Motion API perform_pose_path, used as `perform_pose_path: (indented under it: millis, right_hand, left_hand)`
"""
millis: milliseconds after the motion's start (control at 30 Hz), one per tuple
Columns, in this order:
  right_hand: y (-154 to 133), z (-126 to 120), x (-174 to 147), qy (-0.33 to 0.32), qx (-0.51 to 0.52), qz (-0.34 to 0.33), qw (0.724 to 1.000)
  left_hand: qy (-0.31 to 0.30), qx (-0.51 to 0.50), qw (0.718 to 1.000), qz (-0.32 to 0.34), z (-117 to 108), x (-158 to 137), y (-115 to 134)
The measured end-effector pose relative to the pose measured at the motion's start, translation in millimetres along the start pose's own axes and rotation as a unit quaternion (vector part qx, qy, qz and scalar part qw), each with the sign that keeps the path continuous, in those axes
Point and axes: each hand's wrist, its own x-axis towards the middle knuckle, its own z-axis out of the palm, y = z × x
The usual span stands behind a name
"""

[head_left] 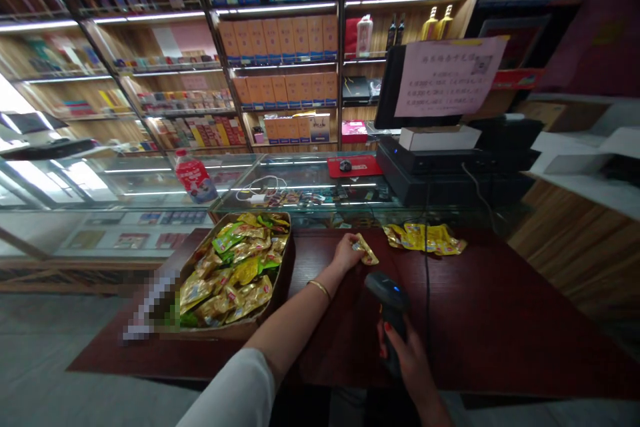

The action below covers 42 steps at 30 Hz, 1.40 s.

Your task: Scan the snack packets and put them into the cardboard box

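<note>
My left hand [347,253] stretches over the dark red table and pinches a small gold snack packet [369,251]. In my right hand [407,347] is a black barcode scanner [390,300] with a blue light on top, its head just below the packet. Left of my forearm stands an open cardboard box [289,240] heaped with gold, yellow and green snack packets [247,270]. To the right of my left hand, several yellow packets [425,238] lie in a row near the table's far edge.
A black cable [427,280] runs across the table [490,307]. Behind is a glass counter with a red-labelled bottle [195,177], a white cable [260,190], and a mouse [345,165] on a red pad. A monitor with a pink sign [445,77] stands at the right, before stocked shelves.
</note>
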Motion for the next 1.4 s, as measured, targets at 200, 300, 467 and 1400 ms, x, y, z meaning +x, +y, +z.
perform_pose_path:
  millis: [200,300,467,1400]
  right_hand:
    - [9.5,-1.2,2.6,0.005,-0.016,0.004,1.000]
    - [11.1,-1.8,3.2,0.015,-0.026,0.011,0.999]
    - [4.3,-0.2,3.3,0.014,-0.029,0.006,0.999]
    - [-7.1,-3.6,-6.8,0.001,-0.020,0.024,1.000]
  left_hand:
    - [-0.037,0.059,0.998,-0.009,60.0,49.7,33.3]
    - [-0.057,0.077,0.995,-0.009,78.3,50.1,41.8]
    - [-0.102,0.092,0.991,-0.004,88.7,38.0,51.3]
    - [0.058,0.541,0.839,0.008,-320.3,-195.5,26.1]
